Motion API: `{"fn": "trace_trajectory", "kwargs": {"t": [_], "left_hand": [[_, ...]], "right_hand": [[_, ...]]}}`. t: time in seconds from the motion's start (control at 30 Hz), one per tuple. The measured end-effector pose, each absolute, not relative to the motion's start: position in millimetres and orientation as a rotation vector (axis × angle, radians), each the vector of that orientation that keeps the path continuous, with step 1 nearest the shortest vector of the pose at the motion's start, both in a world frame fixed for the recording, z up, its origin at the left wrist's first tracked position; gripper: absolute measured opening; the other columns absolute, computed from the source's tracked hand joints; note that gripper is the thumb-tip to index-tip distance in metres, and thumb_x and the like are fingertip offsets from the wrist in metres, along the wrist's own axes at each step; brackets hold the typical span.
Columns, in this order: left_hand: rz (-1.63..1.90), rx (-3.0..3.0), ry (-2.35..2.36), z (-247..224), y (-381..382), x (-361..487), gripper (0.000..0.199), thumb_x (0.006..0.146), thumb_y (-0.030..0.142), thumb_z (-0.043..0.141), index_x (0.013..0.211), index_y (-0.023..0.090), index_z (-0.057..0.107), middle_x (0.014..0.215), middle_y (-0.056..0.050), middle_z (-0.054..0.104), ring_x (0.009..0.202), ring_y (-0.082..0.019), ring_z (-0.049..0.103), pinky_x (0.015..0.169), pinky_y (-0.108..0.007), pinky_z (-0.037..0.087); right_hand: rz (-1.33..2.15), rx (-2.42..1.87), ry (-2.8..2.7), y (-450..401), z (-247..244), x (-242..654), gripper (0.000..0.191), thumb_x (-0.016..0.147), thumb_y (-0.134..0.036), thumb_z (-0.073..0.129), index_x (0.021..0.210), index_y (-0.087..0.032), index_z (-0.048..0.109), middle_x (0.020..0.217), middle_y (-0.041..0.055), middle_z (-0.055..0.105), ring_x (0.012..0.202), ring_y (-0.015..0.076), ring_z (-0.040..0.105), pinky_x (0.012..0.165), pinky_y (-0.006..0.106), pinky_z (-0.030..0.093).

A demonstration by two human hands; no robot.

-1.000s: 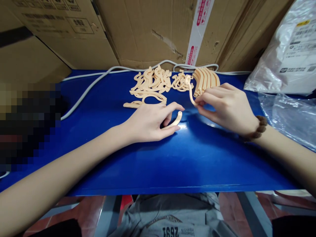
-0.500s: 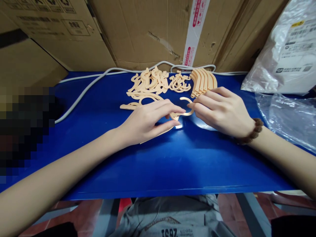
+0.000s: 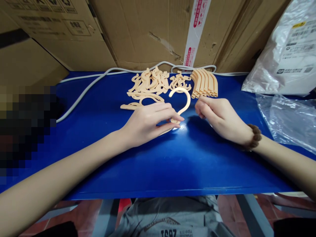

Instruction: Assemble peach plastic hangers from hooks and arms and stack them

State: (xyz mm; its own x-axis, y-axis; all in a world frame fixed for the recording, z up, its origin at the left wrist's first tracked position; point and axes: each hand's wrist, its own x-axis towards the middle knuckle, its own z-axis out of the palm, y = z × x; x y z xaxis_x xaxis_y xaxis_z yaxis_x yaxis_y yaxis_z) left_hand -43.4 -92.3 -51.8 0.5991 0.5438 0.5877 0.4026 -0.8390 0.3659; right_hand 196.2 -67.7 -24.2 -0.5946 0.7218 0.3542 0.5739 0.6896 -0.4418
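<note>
Fingers [image 3: 172, 113] in head view: left hand [image 3: 145, 123] pinching beige curved piece [image 3: 175, 121], thumb below, index above; hook [image 3: 189, 99] sticks up past the tips, open end leftward. Right hand [image 3: 218, 115] loosely clenched (inside hidden), apart from hook, near curved-piece row [image 3: 204, 82].

The person wears a chunky brown bracelet [image 3: 253, 138] of rounded, bead-like lumps behind the right hand [image 3: 217, 115]. The forearms [image 3: 93, 156] are bare; a grey garment [image 3: 195, 214] bears a dark arched print [image 3: 161, 223] and bold figures [image 3: 169, 233].
</note>
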Motion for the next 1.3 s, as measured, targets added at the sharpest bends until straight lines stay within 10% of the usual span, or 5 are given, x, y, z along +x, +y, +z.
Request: {"fn": "trace_trajectory", "kwargs": {"t": [0.43,0.6,0.87,1.3], "left_hand": [[1.020,2.742,0.749,-53,-95,-38,0.012,0.095,0.023,0.063,0.104,0.016,0.066,0.089,-0.002,0.071,0.078,-0.013,0.062,0.072,-0.025,0.046],[0.969,2.609,1.288,-47,-103,-34,0.047,0.090,0.032,0.070,0.130,0.018,0.049,0.088,0.005,0.070,0.062,-0.008,0.060,0.055,-0.021,0.037],[0.577,2.714,1.538,-50,-104,-29,0.039,0.092,0.056,0.057,0.089,0.017,0.059,0.087,-0.002,0.066,0.078,-0.019,0.062,0.056,-0.027,0.029],[0.704,2.469,1.288,-49,-103,-31,0.012,0.086,0.022,0.058,0.080,0.018,0.047,0.071,0.003,0.052,0.062,-0.010,0.046,0.058,-0.023,0.030]], "right_hand": [[1.399,-0.887,-1.985,-71,-31,183,0.024,0.096,-0.035,0.054,0.084,-0.015,0.063,0.072,-0.0008,0.059,0.062,0.0086,0.050,0.054,0.021,0.038],[1.422,-0.982,-1.762,-66,-34,184,0.018,0.094,-0.024,0.056,0.079,-0.014,0.061,0.068,-0.0010,0.057,0.055,0.0068,0.048,0.051,0.020,0.039],[1.480,-1.038,-1.554,-55,-40,185,0.018,0.093,-0.014,0.053,0.110,-0.013,0.058,0.068,-0.0026,0.056,0.053,0.0075,0.049,0.050,0.019,0.042],[1.548,-0.995,-1.499,-53,-41,187,0.039,0.090,-0.013,0.052,0.130,-0.008,0.053,0.066,-0.0031,0.052,0.056,0.0092,0.044,0.053,0.022,0.040]]}}
